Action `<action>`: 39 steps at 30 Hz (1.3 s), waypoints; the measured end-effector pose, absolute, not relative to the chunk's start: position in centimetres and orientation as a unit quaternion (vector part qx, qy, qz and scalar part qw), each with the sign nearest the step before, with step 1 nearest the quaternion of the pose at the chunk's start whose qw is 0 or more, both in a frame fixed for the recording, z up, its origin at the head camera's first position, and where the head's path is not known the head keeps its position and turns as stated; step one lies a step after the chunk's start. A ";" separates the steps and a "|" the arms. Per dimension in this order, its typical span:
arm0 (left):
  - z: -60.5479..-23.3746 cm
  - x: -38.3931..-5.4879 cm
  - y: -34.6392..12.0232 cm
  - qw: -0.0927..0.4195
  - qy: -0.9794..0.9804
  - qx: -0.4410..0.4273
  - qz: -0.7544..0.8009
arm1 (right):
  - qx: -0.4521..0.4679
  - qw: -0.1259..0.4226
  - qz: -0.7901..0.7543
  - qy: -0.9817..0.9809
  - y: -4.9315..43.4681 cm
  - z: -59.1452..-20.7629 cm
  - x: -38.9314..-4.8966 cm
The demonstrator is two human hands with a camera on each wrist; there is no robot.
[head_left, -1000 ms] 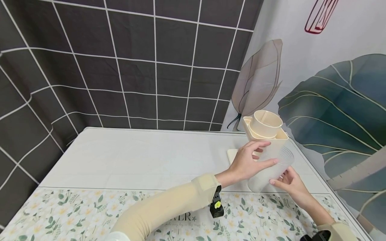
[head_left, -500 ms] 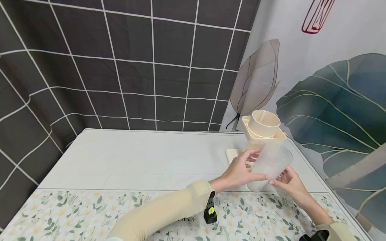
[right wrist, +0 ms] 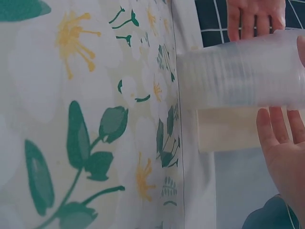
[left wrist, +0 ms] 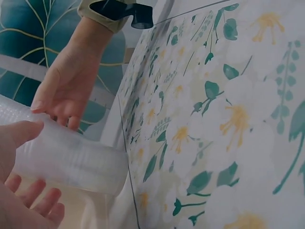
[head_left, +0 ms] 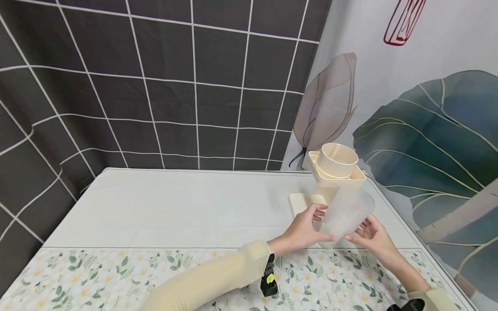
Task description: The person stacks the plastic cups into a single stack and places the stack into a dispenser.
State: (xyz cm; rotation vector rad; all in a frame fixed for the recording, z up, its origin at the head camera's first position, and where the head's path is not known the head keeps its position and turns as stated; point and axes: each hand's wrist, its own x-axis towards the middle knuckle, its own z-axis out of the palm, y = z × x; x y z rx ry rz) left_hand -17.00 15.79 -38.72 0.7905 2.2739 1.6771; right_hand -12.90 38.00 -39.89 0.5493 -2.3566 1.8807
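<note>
A stack of translucent plastic cups [head_left: 347,211] leans a little to the right in front of a cream cup holder [head_left: 337,163] in the head view. My left hand [head_left: 303,230] holds its left side low down, thumb across the front. From the right, my right hand [head_left: 374,240] grips the lower half between thumb and fingers. In the left wrist view the nested cups [left wrist: 81,160] lie between both hands. The right wrist view shows ridged rims along the cup stack [right wrist: 228,74], with fingers on either side of it.
The cup holder has a round ring on top and a flat cream base plate [head_left: 301,203] to its left. A white cloth [head_left: 175,207] with a floral front strip [head_left: 97,272] covers the table. Dark gridded fabric [head_left: 163,103] hangs behind, a leaf-printed curtain [head_left: 428,142] at right.
My left hand has slid down the cup stack, from near its top to its lower part. The right hand keeps its hold. The head view has shifted slightly.
</note>
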 end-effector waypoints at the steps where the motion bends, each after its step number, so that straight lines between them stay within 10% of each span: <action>1: -38.8 -17.0 15.8 0.103 0.770 0.268 0.570 | 0.182 0.038 0.614 -0.767 38.0 -39.9 -12.9; 39: -37.3 -16.4 15.1 0.081 0.710 0.269 0.645 | 0.209 0.097 0.582 -0.780 36.6 -37.1 -12.2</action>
